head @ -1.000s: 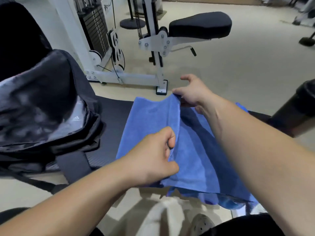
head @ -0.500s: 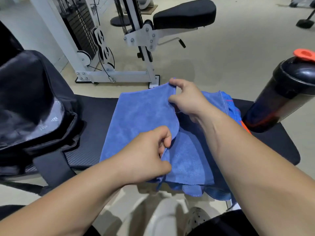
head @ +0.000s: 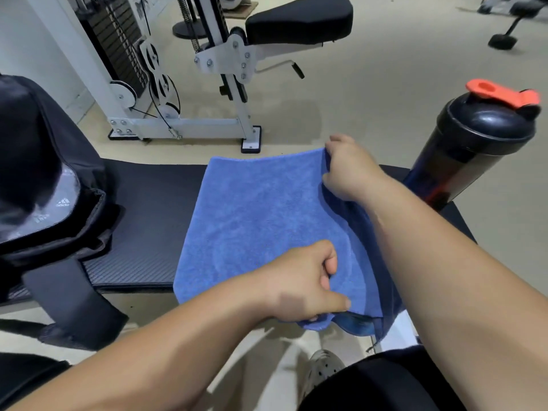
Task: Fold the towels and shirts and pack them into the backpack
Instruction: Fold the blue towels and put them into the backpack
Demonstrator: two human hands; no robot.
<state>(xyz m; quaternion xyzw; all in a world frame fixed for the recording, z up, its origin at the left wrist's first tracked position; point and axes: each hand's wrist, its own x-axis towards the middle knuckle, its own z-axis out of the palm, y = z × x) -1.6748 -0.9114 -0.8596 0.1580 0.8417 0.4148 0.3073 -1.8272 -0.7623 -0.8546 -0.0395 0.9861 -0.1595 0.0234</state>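
A blue towel [head: 261,221] lies folded over on the black bench pad [head: 142,209], its near edge hanging off the front. My left hand [head: 302,280] pinches the towel's near right corner. My right hand [head: 350,170] grips its far right corner. More blue cloth [head: 358,324] shows beneath the towel at the near right. The black and grey backpack [head: 44,179] sits at the left end of the bench.
A black shaker bottle [head: 471,143] with an orange lid stands on the bench to the right of the towel. A white cable machine [head: 178,72] with a black padded seat stands on the floor behind the bench. My shoe [head: 323,369] is below the bench's front edge.
Both hands have carried the towel's edge over to the right, so the upper layer now lies flat across the lower one. The view has shifted right, showing the whole bottle.
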